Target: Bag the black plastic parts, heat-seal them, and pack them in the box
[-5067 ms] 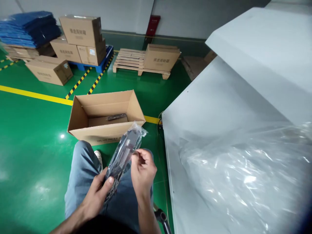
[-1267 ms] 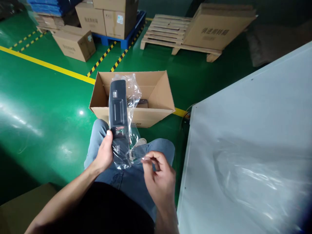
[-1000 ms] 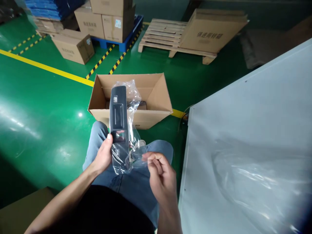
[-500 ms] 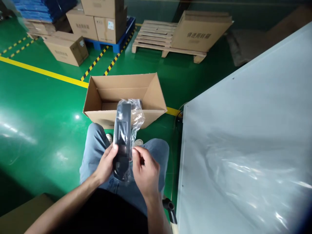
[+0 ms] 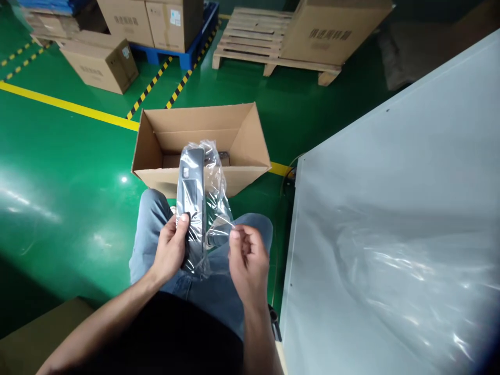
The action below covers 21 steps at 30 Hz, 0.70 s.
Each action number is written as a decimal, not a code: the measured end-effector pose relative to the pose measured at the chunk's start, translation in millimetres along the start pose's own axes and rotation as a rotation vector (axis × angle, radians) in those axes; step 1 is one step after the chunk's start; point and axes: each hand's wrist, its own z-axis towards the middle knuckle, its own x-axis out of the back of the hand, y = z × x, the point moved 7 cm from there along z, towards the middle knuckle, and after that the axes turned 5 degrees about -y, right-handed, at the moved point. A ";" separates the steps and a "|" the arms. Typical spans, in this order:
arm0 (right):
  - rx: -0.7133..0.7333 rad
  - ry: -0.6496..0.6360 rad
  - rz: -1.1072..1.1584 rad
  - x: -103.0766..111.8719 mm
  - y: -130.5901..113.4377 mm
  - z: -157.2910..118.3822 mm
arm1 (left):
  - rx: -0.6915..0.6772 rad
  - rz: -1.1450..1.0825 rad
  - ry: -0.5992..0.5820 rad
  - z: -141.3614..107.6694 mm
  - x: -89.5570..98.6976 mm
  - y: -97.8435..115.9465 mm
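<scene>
A long dark plastic panel [image 5: 191, 179] with a rectangular recess and a small square opening stands nearly upright above my lap, inside a clear plastic bag [image 5: 216, 195]. My left hand [image 5: 172, 247] grips it by its left edge, thumb in front. My right hand [image 5: 249, 255] pinches the loose edge of the bag and holds it stretched out to the right. Behind the panel, an open cardboard box [image 5: 203, 119] sits on the floor in front of my knees. A small dark part [image 5: 224, 155] shows inside it, mostly hidden.
A large pale grey surface [image 5: 351, 208] with clear plastic film on it fills the right side. Farther off are a wooden pallet [image 5: 253, 39] bearing cartons, a blue pallet [image 5: 187, 58] with stacked boxes, and a single carton [image 5: 99, 62] on the green floor.
My right hand has moved right, away from the panel, drawing the bag's loose side out with it. My left hand and the panel have shifted slightly left and up in view.
</scene>
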 end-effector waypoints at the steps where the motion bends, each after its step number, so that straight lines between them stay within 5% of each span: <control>1: -0.001 -0.021 0.035 -1.3 1.2 0.4 | -0.053 0.055 0.020 0.2 1.0 6.9; 5: -0.120 -0.153 0.144 -15.4 15.1 -4.9 | -0.167 0.165 0.104 0.3 6.7 24.8; 10: -0.291 -0.282 0.296 -32.2 26.6 -18.7 | -0.154 0.161 0.145 6.5 17.5 22.8; 17: -0.268 -0.323 0.371 -24.0 16.2 -15.5 | 0.122 -0.114 0.145 12.0 19.3 3.6; 21: -0.257 -0.430 0.364 -22.7 16.4 -13.4 | 0.293 -0.226 0.007 11.8 11.6 -3.7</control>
